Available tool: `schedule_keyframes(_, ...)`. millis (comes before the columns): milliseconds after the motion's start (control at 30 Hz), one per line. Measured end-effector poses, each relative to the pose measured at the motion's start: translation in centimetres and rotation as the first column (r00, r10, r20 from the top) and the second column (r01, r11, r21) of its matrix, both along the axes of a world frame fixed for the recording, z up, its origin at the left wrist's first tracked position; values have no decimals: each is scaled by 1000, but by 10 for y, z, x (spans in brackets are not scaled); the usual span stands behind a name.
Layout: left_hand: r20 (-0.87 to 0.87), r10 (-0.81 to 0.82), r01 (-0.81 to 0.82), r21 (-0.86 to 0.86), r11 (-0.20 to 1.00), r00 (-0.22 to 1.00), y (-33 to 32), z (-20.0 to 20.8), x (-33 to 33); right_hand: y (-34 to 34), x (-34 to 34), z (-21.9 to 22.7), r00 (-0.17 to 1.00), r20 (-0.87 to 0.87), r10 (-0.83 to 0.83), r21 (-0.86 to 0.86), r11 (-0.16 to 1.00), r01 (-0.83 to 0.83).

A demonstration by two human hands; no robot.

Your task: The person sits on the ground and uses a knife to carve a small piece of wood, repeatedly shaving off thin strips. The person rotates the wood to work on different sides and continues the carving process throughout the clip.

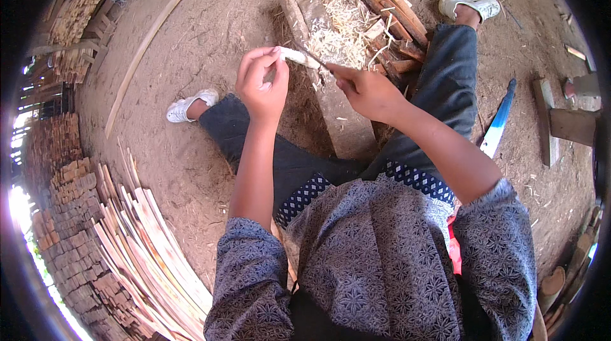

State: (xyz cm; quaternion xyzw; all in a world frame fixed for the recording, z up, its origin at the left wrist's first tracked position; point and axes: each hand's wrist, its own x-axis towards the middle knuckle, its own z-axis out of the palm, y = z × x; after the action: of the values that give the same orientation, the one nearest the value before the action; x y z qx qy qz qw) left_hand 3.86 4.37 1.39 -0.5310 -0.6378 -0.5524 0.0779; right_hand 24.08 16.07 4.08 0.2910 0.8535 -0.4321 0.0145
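Observation:
My left hand (262, 80) is closed, pinching one end of a short, pale stick of wood (294, 56) between thumb and fingers. My right hand (369, 91) is wrapped round the handle of a knife, which the fingers hide. Its thin dark blade (314, 59) lies against the far end of the stick. Both hands are held up over a thick wooden plank (340, 118) on the ground between my legs. Pale wood shavings (340, 29) are heaped on the plank's far part, just beyond the stick.
Reddish-brown wood offcuts (398, 22) lie right of the shavings. A saw with a blue-and-white blade (498, 121) rests on the dirt floor to my right, near a low wooden stand (546, 121). Long pale strips (149, 233) and stacked wood pieces (63, 213) fill the left side.

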Motion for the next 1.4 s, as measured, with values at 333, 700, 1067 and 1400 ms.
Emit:
schedule_keyframes(333,-3,0,0,51,999,1000,5,-4,-4,-22,14,-10,891,-416,-179,-71,984,165)
schedule_keyframes(700,-6,-31,31,58,998,1000,1,-4,-2,-13,7,-6,983,-181,15,72,997,-2)
schedule_keyframes(1067,-59,-12,13,25,1000,998,2,-7,-12,-9,9,-16,970,-244,-13,62,998,29)
schedule_keyframes(1400,-48,24,-22,44,999,999,0,-9,-10,-3,-2,8,996,-92,3,105,994,7)
